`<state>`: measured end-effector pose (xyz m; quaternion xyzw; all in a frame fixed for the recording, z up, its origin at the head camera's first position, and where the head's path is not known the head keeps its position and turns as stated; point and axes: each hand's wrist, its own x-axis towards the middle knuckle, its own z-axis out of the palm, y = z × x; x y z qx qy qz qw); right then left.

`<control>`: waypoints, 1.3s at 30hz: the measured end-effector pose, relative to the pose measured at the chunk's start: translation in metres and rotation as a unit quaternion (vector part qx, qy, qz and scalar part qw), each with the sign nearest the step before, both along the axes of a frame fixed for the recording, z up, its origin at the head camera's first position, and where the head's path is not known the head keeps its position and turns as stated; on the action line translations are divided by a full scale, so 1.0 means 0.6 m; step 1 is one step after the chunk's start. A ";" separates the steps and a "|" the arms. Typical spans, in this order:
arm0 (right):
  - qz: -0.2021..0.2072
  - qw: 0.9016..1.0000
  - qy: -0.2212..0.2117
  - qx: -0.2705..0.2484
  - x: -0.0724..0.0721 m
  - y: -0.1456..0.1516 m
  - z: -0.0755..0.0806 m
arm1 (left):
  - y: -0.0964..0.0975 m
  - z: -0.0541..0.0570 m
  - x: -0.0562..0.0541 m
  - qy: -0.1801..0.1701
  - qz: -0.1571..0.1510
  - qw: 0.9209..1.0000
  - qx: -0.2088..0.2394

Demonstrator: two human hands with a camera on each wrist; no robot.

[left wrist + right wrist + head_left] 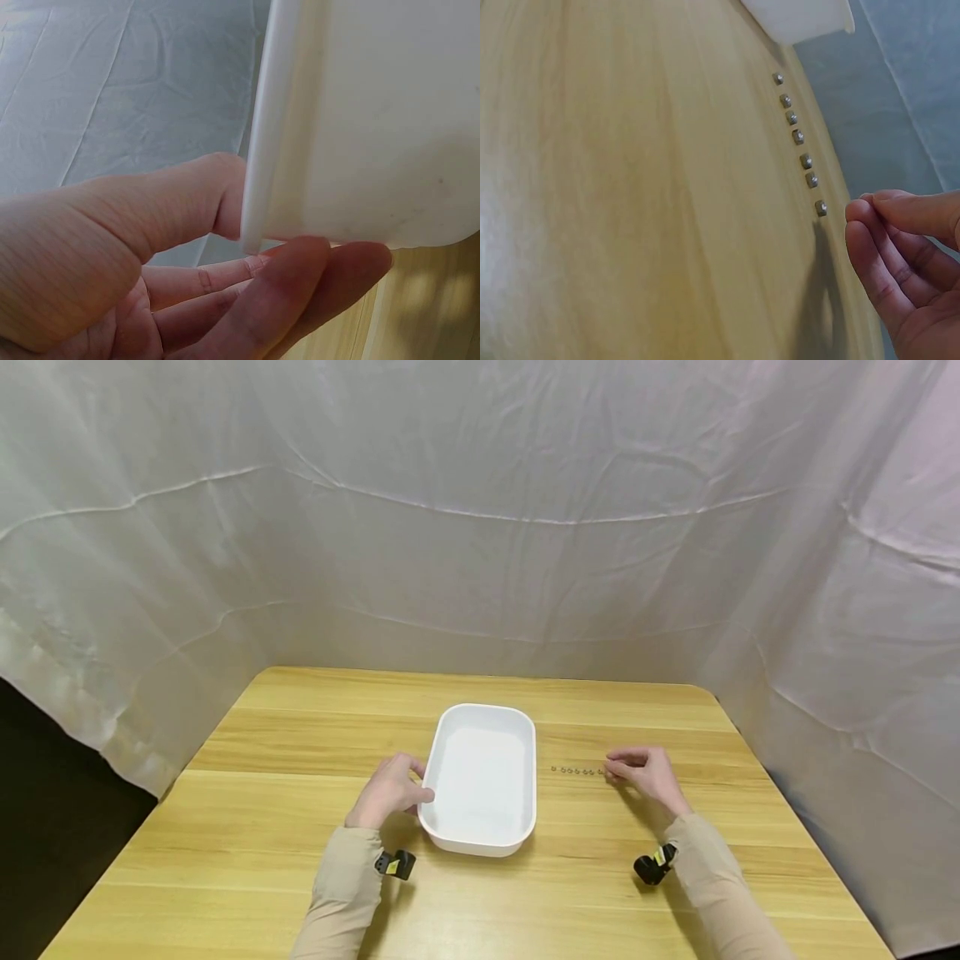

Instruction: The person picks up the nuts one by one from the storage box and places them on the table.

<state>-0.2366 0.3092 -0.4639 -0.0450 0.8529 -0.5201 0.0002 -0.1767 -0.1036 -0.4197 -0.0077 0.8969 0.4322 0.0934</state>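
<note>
A white plastic tray (483,777) sits in the middle of the wooden table, with nothing visible inside it. My left hand (392,791) holds its left edge: the thumb lies at the rim (260,150) and fingertips (296,266) touch the outer wall. Right of the tray, several small metal nuts (577,771) lie in a line. My right hand (647,774) is over the right end of this row. Its thumb and fingertips come together just beside the nearest nut (821,208); whether something small is between them is hidden.
The wooden table (247,843) reaches back to a pale hanging curtain (480,568), which surrounds it on the far side and both flanks. Black wrist cameras are strapped at the left sleeve (347,877) and right sleeve (708,860).
</note>
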 end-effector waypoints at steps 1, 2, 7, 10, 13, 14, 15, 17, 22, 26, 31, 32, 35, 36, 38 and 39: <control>0.000 1.000 0.000 -0.002 0.000 0.000 -0.001 | 0.000 0.000 0.000 0.000 0.001 1.000 0.001; 0.002 1.000 0.000 -0.004 0.001 0.001 -0.003 | 0.000 0.000 0.000 0.000 0.001 1.000 0.001; 0.002 1.000 0.008 0.008 0.003 0.002 -0.007 | 0.000 0.000 0.001 0.001 0.000 1.000 -0.001; -0.007 1.000 0.014 0.025 0.004 0.001 -0.010 | 0.000 0.000 0.001 0.000 0.000 1.000 -0.003; -0.018 0.998 0.015 0.053 0.004 0.000 -0.013 | 0.000 0.000 0.001 0.000 0.000 1.000 -0.003; -0.022 0.998 0.015 0.064 0.005 0.000 -0.014 | 0.000 0.000 0.001 -0.001 0.000 1.000 -0.002; -0.024 0.997 0.017 0.077 0.005 0.000 -0.016 | 0.000 -0.001 0.001 -0.001 0.001 1.000 -0.001; -0.029 0.994 0.023 0.103 0.005 0.000 -0.018 | 0.000 -0.001 0.001 -0.002 0.001 1.000 0.001; -0.036 0.986 0.054 0.151 0.003 0.001 -0.026 | 0.000 -0.001 0.001 -0.002 0.003 1.000 0.001; -0.034 0.983 0.068 0.169 -0.001 0.004 -0.032 | -0.001 -0.001 0.001 -0.001 0.002 1.000 0.000; -0.029 0.981 0.072 0.178 -0.002 0.006 -0.035 | -0.002 0.000 0.001 0.000 0.000 1.000 -0.001; -0.028 0.981 0.073 0.177 -0.002 0.006 -0.035 | -0.001 0.000 0.001 -0.001 0.000 1.000 0.000; -0.026 0.982 0.072 0.174 -0.002 0.006 -0.035 | -0.002 0.001 0.001 -0.003 0.001 1.000 0.003; -0.026 0.982 0.071 0.173 -0.002 0.006 -0.035 | -0.002 0.001 0.000 -0.004 0.002 1.000 0.003; -0.025 0.982 0.068 0.172 -0.002 0.006 -0.036 | -0.002 0.002 0.000 -0.004 0.003 1.000 0.005; -0.025 0.983 0.066 0.172 -0.002 0.006 -0.036 | -0.001 0.001 0.000 -0.003 0.003 1.000 0.006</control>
